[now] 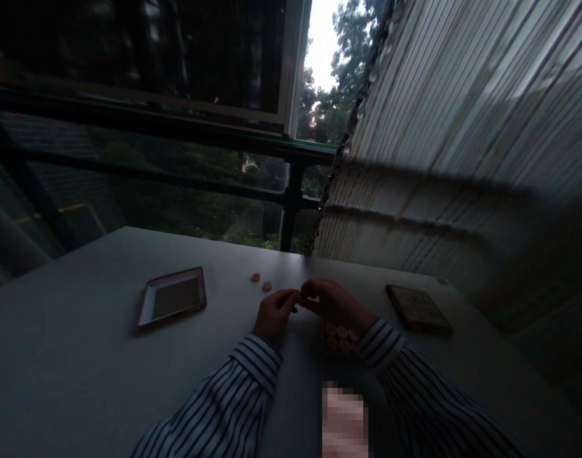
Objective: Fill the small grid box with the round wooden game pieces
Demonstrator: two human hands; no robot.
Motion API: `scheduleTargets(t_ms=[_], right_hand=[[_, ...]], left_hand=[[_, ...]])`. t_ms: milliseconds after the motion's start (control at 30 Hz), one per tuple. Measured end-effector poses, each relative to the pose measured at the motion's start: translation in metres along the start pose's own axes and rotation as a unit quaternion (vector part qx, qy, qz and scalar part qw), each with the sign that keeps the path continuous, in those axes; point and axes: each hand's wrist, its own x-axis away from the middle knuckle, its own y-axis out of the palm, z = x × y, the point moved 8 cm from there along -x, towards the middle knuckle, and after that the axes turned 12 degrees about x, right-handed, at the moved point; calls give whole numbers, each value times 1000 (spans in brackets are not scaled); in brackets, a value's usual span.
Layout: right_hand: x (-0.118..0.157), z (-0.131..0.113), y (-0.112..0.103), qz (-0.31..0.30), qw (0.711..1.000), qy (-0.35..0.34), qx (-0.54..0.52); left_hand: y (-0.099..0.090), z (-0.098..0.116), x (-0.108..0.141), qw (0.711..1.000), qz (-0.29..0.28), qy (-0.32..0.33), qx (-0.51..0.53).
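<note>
My left hand (275, 310) and my right hand (329, 300) meet over the white table, fingertips pinched close together. Whatever is between them is too small and dark to make out. Just beyond my left hand lie two small round wooden pieces, one reddish disc (256, 277) and one paler disc (267, 287). Under my right wrist, several similar round pieces (339, 338) sit grouped in rows, partly hidden by the wrist and sleeve. What they rest in is too dark to tell.
A shallow rectangular tray or lid (202, 299) with a reddish rim lies on the left of the white table (90, 356). On the right is a flat dark wooden-looking box or lid (420, 309). Behind the table are a window railing (291, 203) and a striped curtain (443, 127).
</note>
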Motion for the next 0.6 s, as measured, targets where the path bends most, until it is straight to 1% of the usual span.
scheduleTargets(t_ms=[100,233,400,500,600], right_hand=[[8,0,-3,3,1000,4,-7],[17,1,-7,15,999,13,-29],[26,7,-9,-1,996,39,-81],[29,10,-12,-3,992,48,-115],[32,15,-11,-11,990,65,-126]], left_hand=[[4,-4,2,999,-11,-23,32],[11,-4,5,998,-26,-43,45],[18,-1,10,997,-25,-56,51],[22,-3,13,996,-26,-65,49],[27,-6,15,996,-36,-68,44]])
